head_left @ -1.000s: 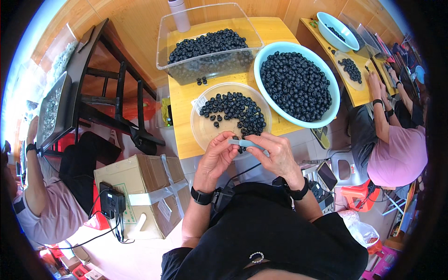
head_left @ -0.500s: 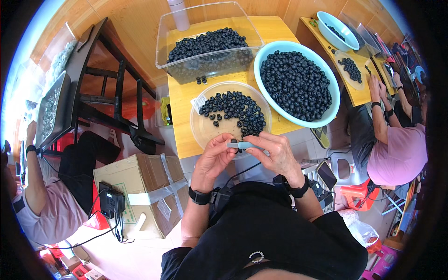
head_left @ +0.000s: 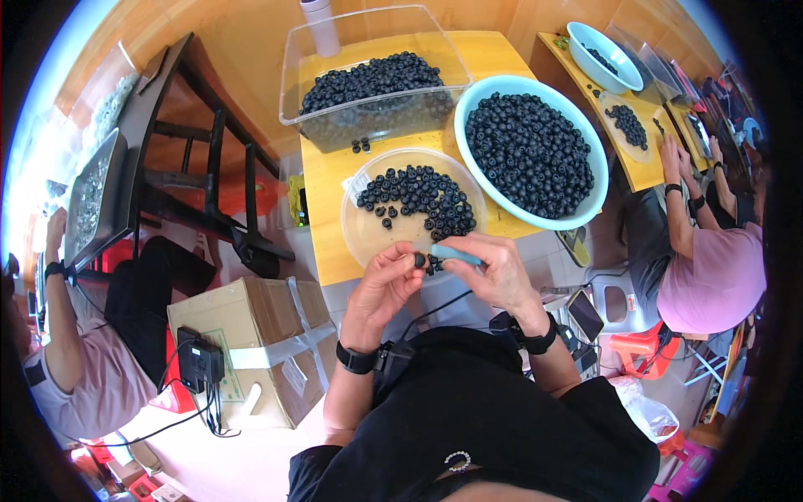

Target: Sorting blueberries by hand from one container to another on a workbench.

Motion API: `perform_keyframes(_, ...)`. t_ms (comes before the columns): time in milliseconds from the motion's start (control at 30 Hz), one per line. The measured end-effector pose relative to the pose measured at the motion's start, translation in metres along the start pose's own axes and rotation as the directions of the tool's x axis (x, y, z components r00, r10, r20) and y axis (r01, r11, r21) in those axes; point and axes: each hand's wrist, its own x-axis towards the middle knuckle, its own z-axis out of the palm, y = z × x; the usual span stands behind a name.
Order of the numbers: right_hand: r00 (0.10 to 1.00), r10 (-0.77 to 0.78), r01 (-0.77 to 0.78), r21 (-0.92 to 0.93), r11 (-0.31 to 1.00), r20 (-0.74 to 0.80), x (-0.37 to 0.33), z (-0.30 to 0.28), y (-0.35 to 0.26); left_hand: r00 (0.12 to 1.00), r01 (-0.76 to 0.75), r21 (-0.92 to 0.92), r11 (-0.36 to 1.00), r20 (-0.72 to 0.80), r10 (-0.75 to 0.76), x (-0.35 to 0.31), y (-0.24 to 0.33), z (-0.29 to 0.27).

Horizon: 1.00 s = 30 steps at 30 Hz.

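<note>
My left hand [head_left: 383,278] is closed, its thumb and fingers pinching a small round black part [head_left: 420,260] over the near rim of a shallow clear round tray [head_left: 365,237]. My right hand [head_left: 495,272] is closed around the light-blue handle of a small knife-like tool [head_left: 456,254], just right of that part. Its blade does not show clearly now. A curved heap of black parts [head_left: 418,189] lies in the tray, a few of them apart from the rest. More black parts sit close under my fingertips.
Behind the tray stands a clear plastic bin [head_left: 376,125] partly filled with black parts. A light-blue basin [head_left: 599,188] full of them is at the right of the yellow table [head_left: 330,259]. A taped cardboard box [head_left: 276,322] stands left of me. Co-workers sit on both sides.
The tool's flat grey blade, earlier laid across the part in my left hand, no longer shows there. The handle has tilted and come slightly away, leaving the part in plain sight.
</note>
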Motion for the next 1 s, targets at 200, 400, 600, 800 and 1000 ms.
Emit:
perform_keyframes(200, 1.000, -0.022, 0.022, 0.012, 1.000, -0.022, 0.001, 0.000, -0.011, 0.999, 0.012, 0.039, 0.999, -0.048, -0.010, 0.000, -0.003, 0.006)
perform_keyframes(400, 0.987, 0.047, -0.082, 0.226, 0.971, 0.155, 0.001, 0.011, -0.001, 0.998, 0.043, 0.156, 0.987, 0.043, -0.050, -0.001, -0.008, -0.002)
perform_keyframes(600, 0.916, 0.282, -0.386, 0.439, 0.811, 0.285, -0.002, 0.010, -0.006, 0.991, 0.093, 0.096, 0.991, 0.088, -0.102, -0.002, -0.008, -0.002)
perform_keyframes(800, 0.911, 0.316, -0.396, 0.351, 0.849, 0.264, -0.004, 0.001, -0.005, 0.995, 0.101, 0.224, 0.969, -0.035, -0.096, -0.002, -0.012, 0.006)
perform_keyframes(1000, 0.972, 0.196, -0.166, 0.211, 0.963, -0.129, 0.032, -0.046, 0.036, 0.946, -0.067, 0.551, 0.832, -0.231, 0.229, 0.003, 0.001, -0.005)
